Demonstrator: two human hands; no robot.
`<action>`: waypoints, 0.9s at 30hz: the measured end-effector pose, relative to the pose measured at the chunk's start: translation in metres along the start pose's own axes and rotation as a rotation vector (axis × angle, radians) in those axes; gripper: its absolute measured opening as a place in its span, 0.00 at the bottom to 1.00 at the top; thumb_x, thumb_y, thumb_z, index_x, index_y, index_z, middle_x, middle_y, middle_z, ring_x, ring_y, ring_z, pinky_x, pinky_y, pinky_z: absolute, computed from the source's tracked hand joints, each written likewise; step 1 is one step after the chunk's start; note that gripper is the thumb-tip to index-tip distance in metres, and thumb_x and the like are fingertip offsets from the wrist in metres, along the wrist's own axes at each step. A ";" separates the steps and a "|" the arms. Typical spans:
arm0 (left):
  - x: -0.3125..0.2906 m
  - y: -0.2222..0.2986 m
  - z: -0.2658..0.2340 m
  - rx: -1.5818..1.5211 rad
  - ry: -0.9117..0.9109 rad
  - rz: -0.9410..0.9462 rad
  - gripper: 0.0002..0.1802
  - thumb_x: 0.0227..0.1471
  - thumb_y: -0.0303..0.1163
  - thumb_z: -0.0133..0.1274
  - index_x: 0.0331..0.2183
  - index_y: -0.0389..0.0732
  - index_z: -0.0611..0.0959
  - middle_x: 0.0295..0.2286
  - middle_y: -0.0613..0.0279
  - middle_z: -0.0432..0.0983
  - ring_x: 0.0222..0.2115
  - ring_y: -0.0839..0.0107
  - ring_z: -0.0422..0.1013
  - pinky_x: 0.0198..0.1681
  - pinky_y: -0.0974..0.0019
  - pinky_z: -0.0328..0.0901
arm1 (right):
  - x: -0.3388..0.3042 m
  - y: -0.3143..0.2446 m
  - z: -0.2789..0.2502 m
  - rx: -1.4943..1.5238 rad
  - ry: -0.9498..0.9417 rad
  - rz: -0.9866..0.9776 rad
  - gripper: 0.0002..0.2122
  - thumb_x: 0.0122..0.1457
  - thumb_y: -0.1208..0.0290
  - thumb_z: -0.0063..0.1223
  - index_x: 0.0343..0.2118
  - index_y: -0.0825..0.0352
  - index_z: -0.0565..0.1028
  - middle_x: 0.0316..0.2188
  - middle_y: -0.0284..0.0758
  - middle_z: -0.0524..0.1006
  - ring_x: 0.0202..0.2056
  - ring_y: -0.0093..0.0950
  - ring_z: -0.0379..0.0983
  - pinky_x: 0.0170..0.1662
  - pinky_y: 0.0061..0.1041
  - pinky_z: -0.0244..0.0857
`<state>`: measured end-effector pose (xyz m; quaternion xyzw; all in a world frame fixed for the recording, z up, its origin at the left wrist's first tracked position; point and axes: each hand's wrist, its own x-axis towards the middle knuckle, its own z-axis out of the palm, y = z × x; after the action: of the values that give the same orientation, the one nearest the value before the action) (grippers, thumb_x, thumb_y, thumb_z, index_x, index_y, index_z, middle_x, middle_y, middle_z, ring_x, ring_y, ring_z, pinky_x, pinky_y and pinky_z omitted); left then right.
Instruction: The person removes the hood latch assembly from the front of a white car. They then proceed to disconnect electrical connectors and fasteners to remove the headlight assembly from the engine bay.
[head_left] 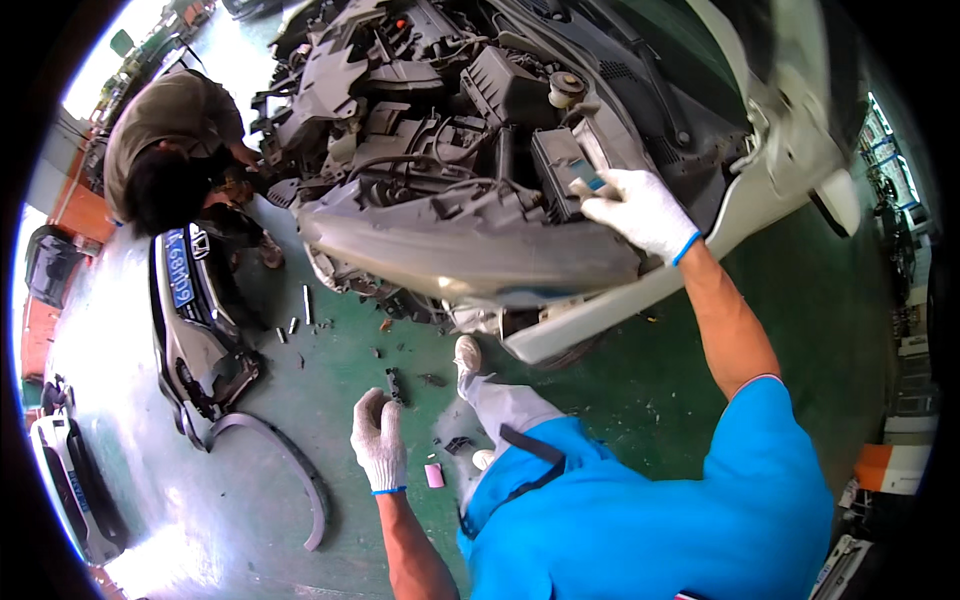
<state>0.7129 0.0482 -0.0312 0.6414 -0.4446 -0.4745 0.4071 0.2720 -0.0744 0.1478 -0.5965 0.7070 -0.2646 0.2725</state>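
My right hand (645, 214), in a white knit glove with a blue cuff, reaches over the front corner of a car's open engine bay. Its thumb and fingers are apart beside the car battery (558, 165); a small blue patch shows by the fingertips, and I cannot tell whether it belongs to the battery. Below the hand runs the dusty headlight (470, 245). My left hand (378, 430), gloved the same way, hangs above the green floor with its fingers curled in and nothing visible in them.
At left a person (170, 130) crouches by the car's front. A detached bumper (195, 340) and a curved grey trim strip (285, 460) lie on the floor. Broken bits and a pink piece (434, 475) are scattered near my feet. The white fender (600, 315) juts out.
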 end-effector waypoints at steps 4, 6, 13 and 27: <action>0.058 0.066 0.047 0.208 -0.044 0.256 0.19 0.57 0.22 0.59 0.50 0.33 0.81 0.44 0.53 0.81 0.47 0.64 0.77 0.55 0.62 0.69 | 0.062 0.002 0.020 -0.223 -0.346 0.007 0.18 0.58 0.60 0.59 0.47 0.67 0.80 0.33 0.45 0.83 0.36 0.42 0.79 0.42 0.38 0.70; 0.085 0.106 0.055 0.260 -0.041 0.435 0.20 0.54 0.19 0.59 0.50 0.32 0.81 0.44 0.51 0.80 0.47 0.61 0.77 0.55 0.61 0.69 | 0.083 -0.010 0.028 -0.210 -0.423 0.006 0.18 0.57 0.62 0.58 0.48 0.68 0.80 0.31 0.44 0.82 0.34 0.40 0.78 0.41 0.37 0.69; 0.182 0.166 0.126 0.396 -0.136 0.796 0.19 0.45 0.20 0.64 0.43 0.36 0.85 0.43 0.47 0.81 0.45 0.49 0.78 0.51 0.55 0.71 | 0.120 0.024 0.024 -0.044 -0.642 0.078 0.19 0.56 0.66 0.58 0.49 0.69 0.79 0.26 0.39 0.79 0.27 0.29 0.73 0.36 0.30 0.67; 0.242 0.156 0.148 0.612 -0.426 0.877 0.19 0.50 0.28 0.63 0.46 0.35 0.84 0.44 0.49 0.81 0.48 0.49 0.76 0.59 0.49 0.65 | 0.128 0.048 0.034 0.223 -0.690 0.241 0.21 0.51 0.70 0.61 0.51 0.63 0.82 0.30 0.38 0.84 0.31 0.27 0.78 0.41 0.29 0.71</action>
<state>0.5779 -0.2410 0.0237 0.3760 -0.8583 -0.2296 0.2632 0.2443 -0.1950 0.0806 -0.5299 0.6054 -0.0898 0.5870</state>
